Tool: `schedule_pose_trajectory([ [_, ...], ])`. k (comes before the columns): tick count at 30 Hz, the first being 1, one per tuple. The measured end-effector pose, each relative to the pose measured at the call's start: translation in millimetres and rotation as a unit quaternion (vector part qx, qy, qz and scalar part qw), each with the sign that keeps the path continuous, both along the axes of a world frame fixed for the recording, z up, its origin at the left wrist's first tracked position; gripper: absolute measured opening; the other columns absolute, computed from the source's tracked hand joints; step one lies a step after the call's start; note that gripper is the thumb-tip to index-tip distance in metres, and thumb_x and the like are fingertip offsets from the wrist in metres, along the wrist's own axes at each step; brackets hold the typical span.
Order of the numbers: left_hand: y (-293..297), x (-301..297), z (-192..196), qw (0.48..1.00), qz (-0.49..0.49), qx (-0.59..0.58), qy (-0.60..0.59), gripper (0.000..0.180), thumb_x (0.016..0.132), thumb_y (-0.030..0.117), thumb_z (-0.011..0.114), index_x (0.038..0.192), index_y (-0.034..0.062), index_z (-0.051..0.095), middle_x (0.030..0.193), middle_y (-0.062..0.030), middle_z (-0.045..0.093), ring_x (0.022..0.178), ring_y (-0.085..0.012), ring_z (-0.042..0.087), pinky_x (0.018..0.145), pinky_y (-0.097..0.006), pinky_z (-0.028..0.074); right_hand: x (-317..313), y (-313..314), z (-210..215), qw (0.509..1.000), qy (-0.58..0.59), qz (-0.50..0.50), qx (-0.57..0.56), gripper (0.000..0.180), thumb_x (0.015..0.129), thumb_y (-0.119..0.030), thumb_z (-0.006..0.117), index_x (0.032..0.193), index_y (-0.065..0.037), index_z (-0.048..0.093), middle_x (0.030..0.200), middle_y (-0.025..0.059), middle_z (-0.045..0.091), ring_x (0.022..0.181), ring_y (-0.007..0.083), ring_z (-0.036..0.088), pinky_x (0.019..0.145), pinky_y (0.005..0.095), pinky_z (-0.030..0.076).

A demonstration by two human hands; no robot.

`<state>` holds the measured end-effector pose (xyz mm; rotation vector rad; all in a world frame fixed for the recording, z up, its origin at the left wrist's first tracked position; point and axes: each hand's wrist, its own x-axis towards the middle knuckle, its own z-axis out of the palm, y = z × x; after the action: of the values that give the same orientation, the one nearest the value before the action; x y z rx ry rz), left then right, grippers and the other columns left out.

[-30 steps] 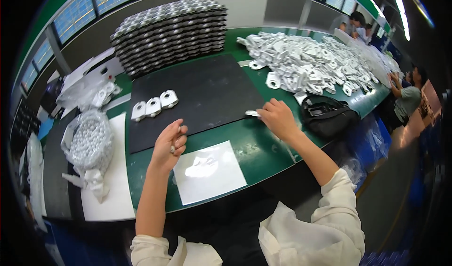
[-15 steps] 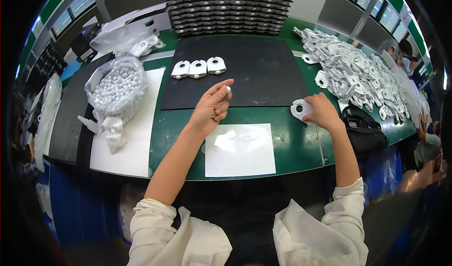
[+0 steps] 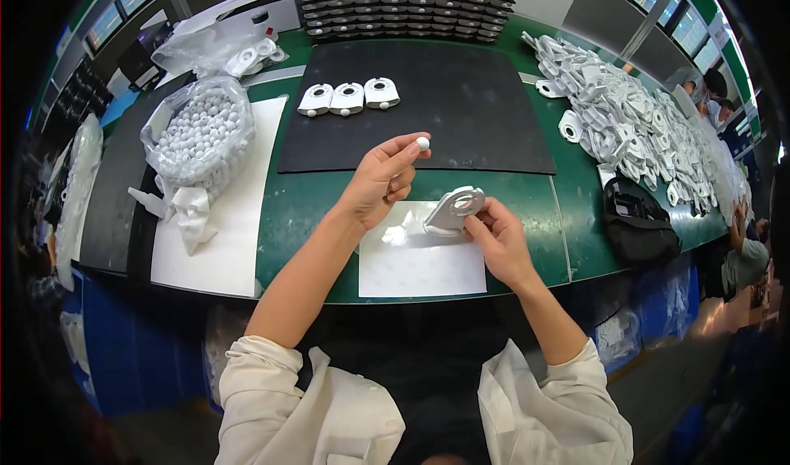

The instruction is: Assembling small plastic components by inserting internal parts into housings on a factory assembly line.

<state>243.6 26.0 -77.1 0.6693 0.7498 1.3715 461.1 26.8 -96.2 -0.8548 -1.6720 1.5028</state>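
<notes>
The left hand point(image 3: 374, 189) pinched a small white ball point(image 3: 423, 144), partly covered. The right hand point(image 3: 504, 241) gripped a flat white plastic part with a round hole point(image 3: 446, 216) above a glossy white sheet point(image 3: 403, 269), some fingers hidden behind the part. The top edge cut off a stack of black trays point(image 3: 387, 20). A black rectangular mat point(image 3: 461, 107) lay on the green tabletop point(image 3: 531, 210); a person point(image 3: 745, 259) at the right rim was indistinct.

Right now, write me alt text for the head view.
A person's left hand pinches a small white ball while the right hand holds a flat white part with a round hole above a white sheet. Beyond, three white pieces lie in a row on a black mat; bagged white balls sit left, a white heap right.
</notes>
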Motion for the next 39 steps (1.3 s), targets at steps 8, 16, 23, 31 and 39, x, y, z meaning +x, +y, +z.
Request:
schedule_pose_trajectory([
  [8, -2.0, -0.2, 0.8, 1.000, 0.016, -0.004, 0.008, 0.029, 0.087, 0.022, 0.060, 0.111, 0.0058, 0.058, 0.091, -0.0016, 0.057, 0.048, -0.0004, 0.029, 0.039, -0.015, 0.021, -8.7, -2.7, -11.2, 0.995, -0.061, -0.037, 0.075, 0.013, 0.089, -0.006, 0.051, 0.100, 0.000, 0.053, 0.086, 0.0010, 0.059, 0.076, 0.0066, 0.054, 0.070, 0.0209, 0.044],
  [16, -2.4, 0.2, 1.1, 1.000, 0.002, 0.004, 0.015, 0.030, 0.089, 0.023, 0.056, 0.114, 0.0054, 0.057, 0.094, -0.0028, 0.058, 0.048, -0.0002, 0.028, 0.039, -0.014, 0.023, -9.3, -5.1, -11.1, 0.988, -0.080, -0.061, 0.120, 0.010, 0.088, -0.004, 0.051, 0.097, 0.000, 0.053, 0.084, 0.0016, 0.058, 0.071, 0.0063, 0.050, 0.065, 0.0206, 0.042],
  [23, -2.3, 1.5, 0.1, 1.000, 0.008, 0.013, 0.019, 0.030, 0.089, 0.019, 0.056, 0.116, 0.0058, 0.055, 0.095, -0.0024, 0.058, 0.047, 0.0002, 0.029, 0.039, -0.014, 0.024, -10.7, -7.6, -8.5, 0.938, -0.164, -0.059, 0.300, 0.009, 0.087, -0.001, 0.051, 0.096, -0.003, 0.054, 0.083, 0.0010, 0.055, 0.067, 0.0068, 0.048, 0.058, 0.0228, 0.039],
  [31, -3.0, 4.8, 1.6, 0.998, 0.001, -0.004, 0.059, 0.027, 0.085, 0.011, 0.060, 0.111, 0.0026, 0.056, 0.092, -0.0008, 0.060, 0.048, -0.0012, 0.030, 0.040, -0.015, 0.025, -5.5, 0.0, -13.2, 0.997, 0.007, -0.034, 0.070, 0.012, 0.090, -0.006, 0.051, 0.102, -0.005, 0.052, 0.094, 0.0030, 0.057, 0.076, 0.0135, 0.053, 0.068, 0.0266, 0.043],
  [39, -8.8, 17.2, 2.4, 0.973, -0.017, 0.025, 0.230, 0.026, 0.071, 0.004, 0.072, 0.094, 0.0053, 0.060, 0.088, 0.0015, 0.059, 0.054, 0.0008, 0.041, 0.044, -0.015, 0.026, -2.8, 10.0, -4.7, 0.945, 0.272, -0.013, -0.181, 0.016, 0.094, -0.015, 0.046, 0.109, -0.011, 0.050, 0.103, 0.0023, 0.057, 0.096, 0.0130, 0.053, 0.083, 0.0301, 0.043],
])
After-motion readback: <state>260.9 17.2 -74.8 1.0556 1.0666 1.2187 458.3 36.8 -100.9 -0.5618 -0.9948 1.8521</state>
